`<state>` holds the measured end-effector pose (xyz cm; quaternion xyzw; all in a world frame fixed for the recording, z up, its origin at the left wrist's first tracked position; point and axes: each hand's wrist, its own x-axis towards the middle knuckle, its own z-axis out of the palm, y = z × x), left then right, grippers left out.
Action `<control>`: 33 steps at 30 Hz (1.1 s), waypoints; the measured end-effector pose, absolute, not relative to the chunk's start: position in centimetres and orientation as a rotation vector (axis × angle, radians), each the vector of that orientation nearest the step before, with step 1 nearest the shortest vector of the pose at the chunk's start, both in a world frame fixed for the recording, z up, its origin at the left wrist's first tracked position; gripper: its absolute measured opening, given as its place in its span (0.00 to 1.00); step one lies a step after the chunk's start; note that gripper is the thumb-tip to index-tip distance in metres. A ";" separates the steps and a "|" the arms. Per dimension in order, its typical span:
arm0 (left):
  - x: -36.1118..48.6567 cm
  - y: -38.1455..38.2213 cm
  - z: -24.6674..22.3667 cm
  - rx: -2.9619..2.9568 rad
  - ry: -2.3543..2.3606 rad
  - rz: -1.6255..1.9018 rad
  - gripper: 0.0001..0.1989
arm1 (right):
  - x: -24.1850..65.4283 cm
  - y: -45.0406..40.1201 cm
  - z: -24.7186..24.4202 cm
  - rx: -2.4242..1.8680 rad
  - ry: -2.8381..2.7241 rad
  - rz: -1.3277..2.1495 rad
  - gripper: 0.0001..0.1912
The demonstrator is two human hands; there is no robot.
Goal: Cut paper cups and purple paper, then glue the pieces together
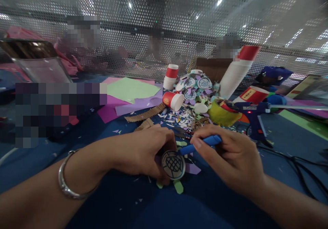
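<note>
Blue marker (208, 140), ctr of frame, is pinched btwn R hand (232, 159) thumb & fingers, tip by rim of round disc (173, 165) w/ dark grid, lower ctr. L hand (147, 152) fingers clamp disc's left side. Glue gun (254, 118) mid-right.
</note>
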<state>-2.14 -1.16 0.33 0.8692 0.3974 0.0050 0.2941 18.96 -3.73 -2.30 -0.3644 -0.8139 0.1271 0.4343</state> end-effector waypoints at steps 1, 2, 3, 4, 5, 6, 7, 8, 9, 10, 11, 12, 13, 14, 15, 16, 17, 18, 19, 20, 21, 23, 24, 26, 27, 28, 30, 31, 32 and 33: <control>-2.2 -1.2 0.3 2.314 1.055 0.015 0.26 | 19.0 -3.7 -2.3 -0.909 -2.025 0.325 0.05; -2.2 -1.1 0.3 2.314 1.050 0.019 0.25 | 19.0 -3.7 -2.2 -0.909 -2.023 0.331 0.06; -2.2 -1.1 0.3 2.314 1.041 0.022 0.25 | 19.1 -3.7 -2.2 -0.911 -2.019 0.333 0.06; -2.3 -1.1 0.3 2.315 1.034 0.023 0.25 | 19.1 -3.7 -2.2 -0.914 -2.015 0.334 0.06; -2.3 -1.1 0.3 2.316 1.030 0.020 0.24 | 19.2 -3.7 -2.2 -0.917 -2.013 0.332 0.06; -2.3 -1.1 0.3 2.316 1.030 0.017 0.24 | 19.2 -3.8 -2.2 -0.918 -2.015 0.330 0.06; -2.3 -1.1 0.3 2.317 1.033 0.013 0.24 | 19.2 -3.8 -2.1 -0.918 -2.020 0.329 0.06; -2.2 -1.1 0.3 2.316 1.038 0.011 0.25 | 19.2 -3.8 -2.1 -0.920 -2.026 0.330 0.06; -2.2 -1.1 0.3 2.315 1.042 0.009 0.25 | 19.2 -3.8 -2.1 -0.920 -2.032 0.332 0.06; -2.2 -1.1 0.3 2.314 1.046 0.009 0.25 | 19.3 -3.9 -2.0 -0.920 -2.034 0.332 0.07; -2.2 -1.1 0.3 2.312 1.049 0.010 0.26 | 19.3 -3.9 -2.0 -0.922 -2.036 0.332 0.07; -2.2 -1.1 0.3 2.311 1.050 0.013 0.26 | 19.3 -3.9 -2.0 -0.926 -2.034 0.330 0.07; -2.2 -1.1 0.2 2.308 1.051 0.015 0.26 | 19.3 -3.9 -2.0 -0.932 -2.032 0.328 0.07; -2.2 -1.1 0.2 2.303 1.055 0.019 0.26 | 19.4 -3.9 -2.0 -0.937 -2.033 0.327 0.07; -2.3 -1.1 0.2 2.301 1.057 0.022 0.26 | 19.4 -3.9 -2.0 -0.944 -2.035 0.328 0.07; -2.3 -1.1 0.2 2.300 1.057 0.024 0.26 | 19.4 -3.9 -2.1 -0.949 -2.034 0.329 0.07; -2.3 -1.1 0.2 2.302 1.055 0.024 0.26 | 19.4 -3.9 -2.1 -0.948 -2.031 0.329 0.07; -2.3 -1.1 0.3 2.306 1.050 0.022 0.25 | 19.4 -3.9 -2.2 -0.943 -2.025 0.329 0.07; -2.3 -1.1 0.3 2.310 1.042 0.021 0.25 | 19.3 -3.9 -2.2 -0.934 -2.019 0.329 0.07; -2.3 -1.1 0.4 2.311 1.034 0.019 0.25 | 19.3 -3.9 -2.2 -0.922 -2.011 0.325 0.06; -2.2 -1.1 0.4 2.311 1.029 0.018 0.25 | 19.2 -3.9 -2.2 -0.908 -2.008 0.321 0.06; -2.2 -1.1 0.5 2.309 1.033 0.012 0.25 | 18.9 -3.9 -2.2 -0.883 -2.022 0.325 0.05; -2.2 -1.2 0.5 2.309 1.037 0.009 0.25 | 18.8 -3.9 -2.2 -0.874 -2.034 0.331 0.05; -2.1 -1.2 0.6 2.308 1.044 0.008 0.25 | 18.7 -3.9 -2.2 -0.867 -2.054 0.344 0.05; -2.1 -1.2 0.6 2.305 1.041 0.010 0.24 | 18.7 -3.9 -2.2 -0.867 -2.057 0.347 0.05; -2.1 -1.2 0.6 2.300 1.039 0.016 0.24 | 18.6 -3.9 -2.2 -0.867 -2.057 0.347 0.05; -2.1 -1.2 0.7 2.294 1.037 0.026 0.24 | 18.6 -3.9 -2.2 -0.860 -2.054 0.344 0.05; -2.1 -1.2 0.7 2.295 1.039 0.025 0.24 | 18.7 -3.9 -2.3 -0.856 -2.052 0.344 0.05; -2.1 -1.2 0.7 2.296 1.042 0.022 0.24 | 18.7 -3.9 -2.3 -0.849 -2.052 0.346 0.05; -2.1 -1.2 0.7 2.296 1.043 0.020 0.24 | 18.7 -3.8 -2.3 -0.844 -2.055 0.349 0.05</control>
